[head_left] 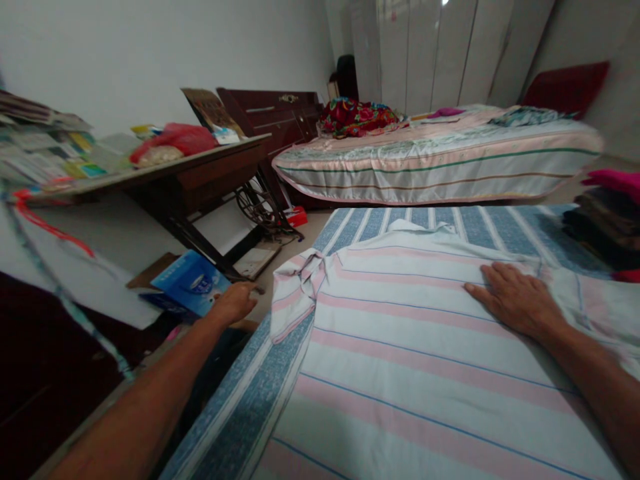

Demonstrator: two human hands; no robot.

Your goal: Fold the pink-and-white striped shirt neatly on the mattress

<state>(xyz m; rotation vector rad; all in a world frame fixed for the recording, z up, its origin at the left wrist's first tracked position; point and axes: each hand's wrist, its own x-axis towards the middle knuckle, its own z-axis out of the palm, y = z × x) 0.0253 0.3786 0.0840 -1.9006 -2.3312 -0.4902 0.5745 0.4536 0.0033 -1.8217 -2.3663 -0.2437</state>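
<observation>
A short-sleeved shirt (390, 360), white with pink bands and thin blue lines, lies spread out, its collar (423, 227) pointing away from me. My right hand (520, 297) rests flat on the shirt near its right shoulder, fingers extended. The shirt's left sleeve (295, 300) is bunched and creased where it joins the shoulder. My left hand (234, 303) is off the left edge of the bed, apart from the shirt, with its fingers curled in. Whatever that hand may hold is hidden. Beneath the shirt is a blue and white striped sheet (240, 400).
Folded dark clothes (607, 220) are piled at the right edge. A blue box (193, 283) stands on the floor beyond my left hand. Along the left wall, a sewing-machine table (200, 163) carries a red bag (175, 141). Another bed (430, 167) stands at the back.
</observation>
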